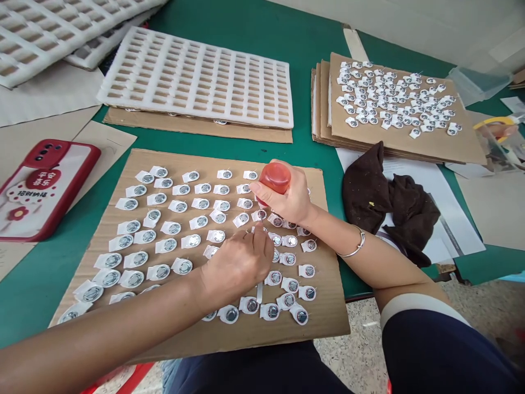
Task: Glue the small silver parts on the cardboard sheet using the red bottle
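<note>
My right hand point(289, 197) is wrapped round a translucent red squeeze bottle point(275, 177), its rounded end up and its lower end pointing down at the small parts. Close beside it, my left hand point(241, 262) is closed, with its index finger reaching toward the spot under the bottle. A narrow pale strip point(259, 293) shows below that hand; whether the fingers grip it I cannot tell. Both hands are over a cardboard sheet point(328, 317) covered with rows of small round metallic parts on white tabs point(191, 241). My hands and forearms hide some of them.
A white foam grid tray point(197, 76) lies on cardboard behind the sheet. Stacked cardboard point(410, 142) with more round parts stands at the back right, near a dark brown cloth point(365, 191). A red-cased phone point(45, 189) lies left. Yellow-handled scissors point(492, 121) are at far right.
</note>
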### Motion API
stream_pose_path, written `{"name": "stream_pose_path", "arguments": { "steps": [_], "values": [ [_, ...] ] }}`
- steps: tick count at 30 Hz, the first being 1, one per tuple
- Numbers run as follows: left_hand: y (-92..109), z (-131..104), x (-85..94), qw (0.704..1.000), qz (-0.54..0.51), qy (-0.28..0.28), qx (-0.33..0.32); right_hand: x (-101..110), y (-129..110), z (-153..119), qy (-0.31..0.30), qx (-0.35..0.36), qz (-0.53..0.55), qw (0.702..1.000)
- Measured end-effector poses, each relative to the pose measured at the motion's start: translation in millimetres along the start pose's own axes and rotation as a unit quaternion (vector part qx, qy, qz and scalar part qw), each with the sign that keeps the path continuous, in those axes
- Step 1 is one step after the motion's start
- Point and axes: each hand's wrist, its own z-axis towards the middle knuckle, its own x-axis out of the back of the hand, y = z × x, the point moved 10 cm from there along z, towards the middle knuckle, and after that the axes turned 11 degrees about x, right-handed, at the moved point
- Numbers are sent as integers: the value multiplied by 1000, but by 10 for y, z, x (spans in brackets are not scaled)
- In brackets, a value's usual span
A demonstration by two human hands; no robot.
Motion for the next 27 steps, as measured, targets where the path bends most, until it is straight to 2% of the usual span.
{"name": "stream_pose_path", "arguments": {
  "steps": [7,13,23,27],
  "values": [
    [-27,17,7,1000,-20,-1,7,9,-6,6,2,3,1,1000],
    [-80,22,-42,995,-87,-51,12,22,-11,10,3,10,-7,1000],
    [-148,46,21,992,-121,-42,5,70,-94,32,27,61,-24,997],
    [-259,72,-7,978,-183,-90,44,34,-96,21,17,65,-34,997]
  ]
}}
